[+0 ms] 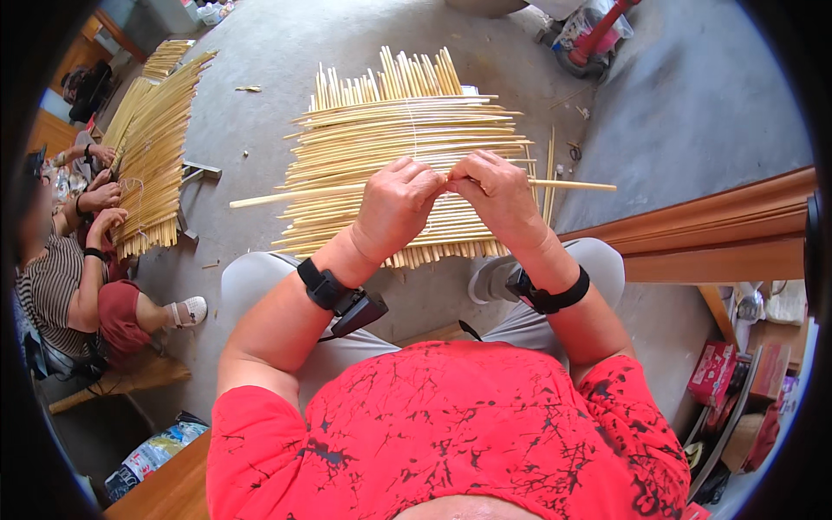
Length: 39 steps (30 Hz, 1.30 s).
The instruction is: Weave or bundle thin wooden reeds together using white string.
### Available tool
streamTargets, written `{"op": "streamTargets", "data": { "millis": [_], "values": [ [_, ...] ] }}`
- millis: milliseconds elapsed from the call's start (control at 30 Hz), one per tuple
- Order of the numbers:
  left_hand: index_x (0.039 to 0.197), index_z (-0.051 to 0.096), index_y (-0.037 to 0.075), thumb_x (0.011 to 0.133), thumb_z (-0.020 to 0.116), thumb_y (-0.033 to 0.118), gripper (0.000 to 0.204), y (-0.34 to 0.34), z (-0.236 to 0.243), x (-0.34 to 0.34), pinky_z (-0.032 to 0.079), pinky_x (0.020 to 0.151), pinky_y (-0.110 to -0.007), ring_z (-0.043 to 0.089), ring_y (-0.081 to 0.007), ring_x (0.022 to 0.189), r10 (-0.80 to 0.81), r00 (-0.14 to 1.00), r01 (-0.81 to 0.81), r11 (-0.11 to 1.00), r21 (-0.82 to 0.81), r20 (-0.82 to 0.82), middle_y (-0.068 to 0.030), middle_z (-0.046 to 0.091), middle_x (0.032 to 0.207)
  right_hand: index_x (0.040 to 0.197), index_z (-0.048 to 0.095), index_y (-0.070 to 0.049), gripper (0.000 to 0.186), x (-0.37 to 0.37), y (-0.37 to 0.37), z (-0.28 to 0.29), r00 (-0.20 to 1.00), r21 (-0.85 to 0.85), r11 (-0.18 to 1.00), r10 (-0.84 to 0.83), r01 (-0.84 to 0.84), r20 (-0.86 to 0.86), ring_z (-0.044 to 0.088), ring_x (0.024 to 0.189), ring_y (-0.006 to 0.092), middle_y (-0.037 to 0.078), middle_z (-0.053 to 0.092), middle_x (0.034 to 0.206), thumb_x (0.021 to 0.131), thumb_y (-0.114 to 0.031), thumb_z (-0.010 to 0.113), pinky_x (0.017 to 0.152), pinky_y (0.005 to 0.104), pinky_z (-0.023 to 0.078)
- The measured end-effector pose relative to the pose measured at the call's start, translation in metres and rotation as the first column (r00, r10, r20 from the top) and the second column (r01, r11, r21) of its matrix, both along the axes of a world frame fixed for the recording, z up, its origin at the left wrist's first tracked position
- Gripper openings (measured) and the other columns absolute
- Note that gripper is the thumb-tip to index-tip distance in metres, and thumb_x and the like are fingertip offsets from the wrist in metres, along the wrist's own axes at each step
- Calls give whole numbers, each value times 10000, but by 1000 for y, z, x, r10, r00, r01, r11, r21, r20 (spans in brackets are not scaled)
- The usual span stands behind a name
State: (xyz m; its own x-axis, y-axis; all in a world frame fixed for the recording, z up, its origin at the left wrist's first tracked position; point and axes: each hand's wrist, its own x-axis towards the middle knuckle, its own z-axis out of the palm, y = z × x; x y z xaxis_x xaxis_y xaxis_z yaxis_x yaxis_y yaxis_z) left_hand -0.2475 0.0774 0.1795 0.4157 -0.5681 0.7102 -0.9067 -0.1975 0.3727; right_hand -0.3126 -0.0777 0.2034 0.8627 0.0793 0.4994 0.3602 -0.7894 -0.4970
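My left hand (pixel 394 208) and my right hand (pixel 498 195) are both closed, their fingertips meeting in a pinch over the middle of a long pale-yellow stick (pixel 572 185). The stick lies crosswise, its ends reaching out past both hands. Below and beyond it spreads a thick pile of similar thin sticks (pixel 347 143), mostly side by side, with another layer pointing away at the far end. A thin white string (pixel 413 121) runs over the pile toward my hands. Whatever lies right between the fingertips is too small to make out.
At the left, people sit beside another stack of sticks (pixel 160 147), a co-worker's hand (pixel 108 218) at its edge. Brown wooden furniture (pixel 719 225) stands close on my right, with a shelf and a red box (pixel 712 373) below. A red post (pixel 598 39) rises at the far right.
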Motion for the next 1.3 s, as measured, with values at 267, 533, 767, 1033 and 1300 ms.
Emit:
{"op": "streamTargets", "data": {
  "millis": [267, 533, 767, 1033, 1300],
  "values": [
    [752, 597, 56, 682, 655, 19, 98, 5, -1, -1, 455, 546, -320, 554, -231, 622, -58, 998, 57, 995, -81, -8, -62, 577, 681, 712, 511, -32, 90, 5, 11, 16, 975, 130, 988, 49, -78, 217, 566, 669, 222, 72, 552, 709, 766, -34, 582, 591, 317, 447],
    [692, 552, 67, 705, 608, 19, 75, -13, -16, 39, 457, 558, -348, 563, -268, 637, 17, 999, -14, 998, 67, -39, -89, 556, 650, 874, 426, -26, 45, -13, -7, 89, 991, 884, 461, 132, -74, 14, 488, 529, 76, 64, 550, 714, 909, -46, 447, 464, 202, 384],
    [706, 552, 90, 737, 617, 100, 72, -50, -63, 157, 455, 612, -353, 572, -257, 710, 207, 976, -185, 949, 254, -61, -66, 576, 706, 879, 387, -24, 51, -63, -12, 92, 980, 718, 672, 66, -181, 186, 362, 465, 39, 93, 507, 695, 880, 10, 424, 437, 173, 334],
    [734, 556, 93, 741, 635, 111, 81, -81, -140, 234, 450, 658, -376, 566, -265, 797, 405, 895, -308, 863, 401, -185, -60, 598, 755, 828, 386, -66, 292, -64, -31, 62, 940, 703, 657, 27, -273, 340, 349, 384, 97, 69, 444, 596, 818, -210, 639, 329, 204, 273],
    [764, 606, 110, 747, 639, 160, 63, -91, -173, 265, 458, 673, -382, 564, -267, 793, 493, 843, -338, 797, 501, -216, -71, 627, 774, 814, 429, -67, 170, -71, -57, 74, 829, 820, 341, -166, -459, 533, 299, 355, 88, 52, 443, 626, 823, -55, 599, 346, 218, 236]
  ]
}}
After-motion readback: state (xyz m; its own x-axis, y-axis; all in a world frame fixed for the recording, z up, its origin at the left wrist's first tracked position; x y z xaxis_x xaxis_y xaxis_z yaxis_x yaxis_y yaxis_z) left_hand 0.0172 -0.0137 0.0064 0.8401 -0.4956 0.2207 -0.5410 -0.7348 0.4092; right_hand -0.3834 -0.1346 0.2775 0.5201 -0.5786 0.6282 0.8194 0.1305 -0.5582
